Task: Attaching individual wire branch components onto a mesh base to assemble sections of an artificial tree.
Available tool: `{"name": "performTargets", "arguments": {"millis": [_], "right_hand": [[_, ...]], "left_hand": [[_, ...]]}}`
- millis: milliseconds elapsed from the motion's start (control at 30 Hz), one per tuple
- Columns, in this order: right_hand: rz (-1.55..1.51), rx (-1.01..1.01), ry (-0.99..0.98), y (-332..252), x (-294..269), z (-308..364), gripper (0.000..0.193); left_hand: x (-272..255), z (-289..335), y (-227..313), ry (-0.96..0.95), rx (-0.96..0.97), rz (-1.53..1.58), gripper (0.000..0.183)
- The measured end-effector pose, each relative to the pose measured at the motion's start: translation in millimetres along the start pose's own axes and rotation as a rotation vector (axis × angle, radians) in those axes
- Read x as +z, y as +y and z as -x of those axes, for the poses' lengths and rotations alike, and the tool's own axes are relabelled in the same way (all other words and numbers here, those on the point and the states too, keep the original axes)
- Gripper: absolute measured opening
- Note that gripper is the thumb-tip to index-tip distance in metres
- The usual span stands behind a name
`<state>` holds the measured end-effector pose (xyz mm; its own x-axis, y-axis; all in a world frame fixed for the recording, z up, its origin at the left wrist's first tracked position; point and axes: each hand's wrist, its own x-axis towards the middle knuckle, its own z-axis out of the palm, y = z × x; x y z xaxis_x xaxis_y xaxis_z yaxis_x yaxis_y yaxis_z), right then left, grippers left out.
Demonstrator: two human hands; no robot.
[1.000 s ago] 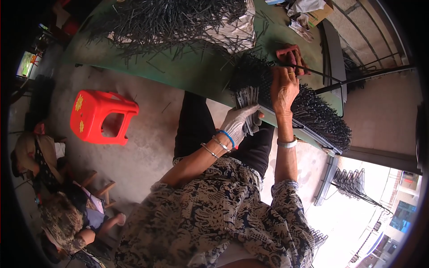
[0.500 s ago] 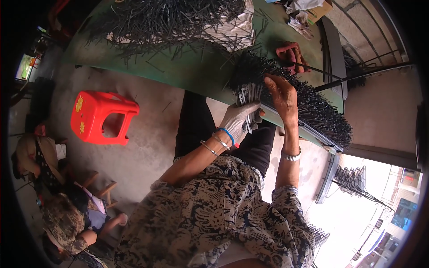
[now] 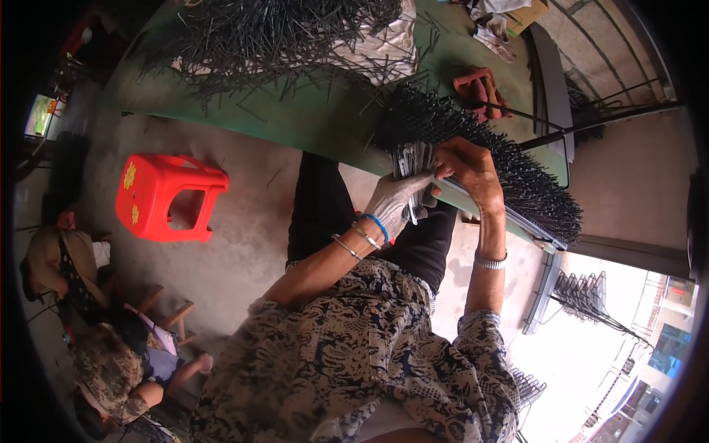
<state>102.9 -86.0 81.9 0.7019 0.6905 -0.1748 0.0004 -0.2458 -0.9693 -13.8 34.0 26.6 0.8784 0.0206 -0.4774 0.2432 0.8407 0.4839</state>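
My left hand, in a pale glove, is closed around a bundle of thin grey metal strips at the near edge of the green table. The strips stand roughly upright out of its grip. My bare right hand is beside the bundle's upper part, fingers bent and pinched together. Whatever lies between those fingertips is too small to make out. Just beyond it runs a long, dense row of black thin pieces, along a metal rail at the table edge.
A heap of loose black strips lies on a pale sheet at the far left. A reddish cloth is past the row, near a black metal bar. On the floor at left stands a red plastic stool; two people sit lower left.
My right hand has come down from above the black row to the bundle, its fingers curling in. My left hand keeps its hold, nearly still.
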Motion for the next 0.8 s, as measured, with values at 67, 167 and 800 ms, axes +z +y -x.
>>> {"name": "performTargets", "arguments": {"millis": [67, 167, 800], "right_hand": [[-0.144, 0.069, 0.03, -0.5, 1.2, 1.7, 0.015], [-0.092, 0.037, 0.025, -2.6, 0.6, 1.2, 0.017], [-0.122, -0.061, 0.073, 22.9, -5.5, -7.8, 0.014]], "left_hand": [[-1.9, -3.8, -2.3, -0.004, -0.006, 0.02, 0.025], [-3.6, -6.8, -4.8, 0.023, 0.009, -0.006, 0.023], [-4.7, -5.0, 1.6, -0.029, 0.002, -0.05, 0.026]]}}
